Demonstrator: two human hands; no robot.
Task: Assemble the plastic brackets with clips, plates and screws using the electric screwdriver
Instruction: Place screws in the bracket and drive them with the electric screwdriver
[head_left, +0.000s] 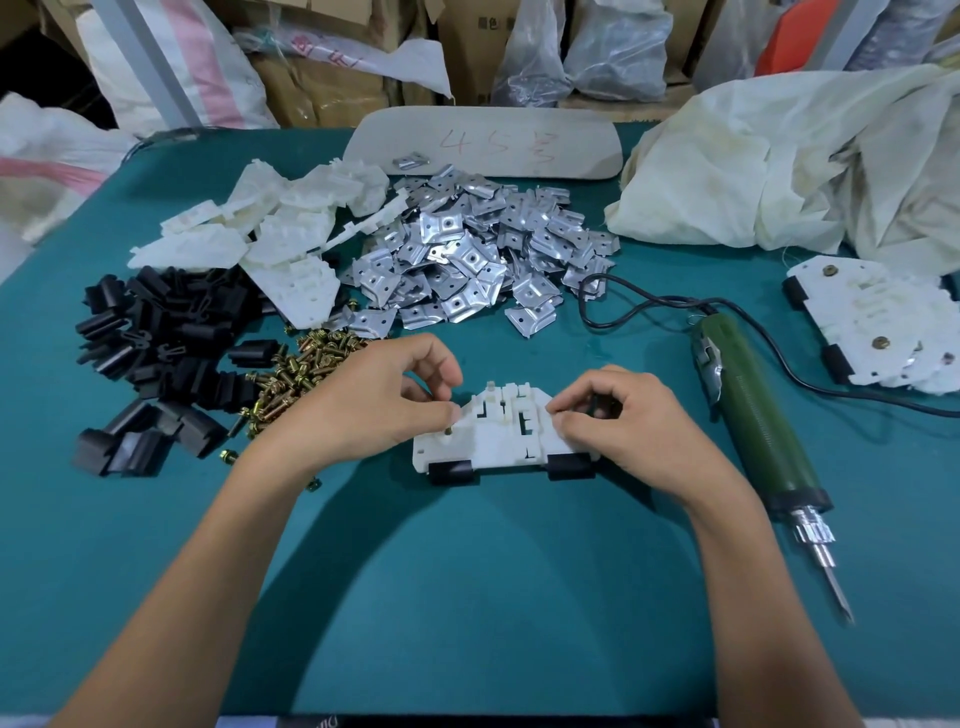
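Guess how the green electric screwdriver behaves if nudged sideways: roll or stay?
Likely rolls: the electric screwdriver has a round barrel lying flat on the green table. Its trailing cord and side lever may check that. Probably rigid, hefty.

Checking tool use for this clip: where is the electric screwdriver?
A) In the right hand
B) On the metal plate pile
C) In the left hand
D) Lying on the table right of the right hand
D: the green screwdriver lies untouched on the teal table; the left hand pinches a screw at the white bracket, the right hand holds its edge.
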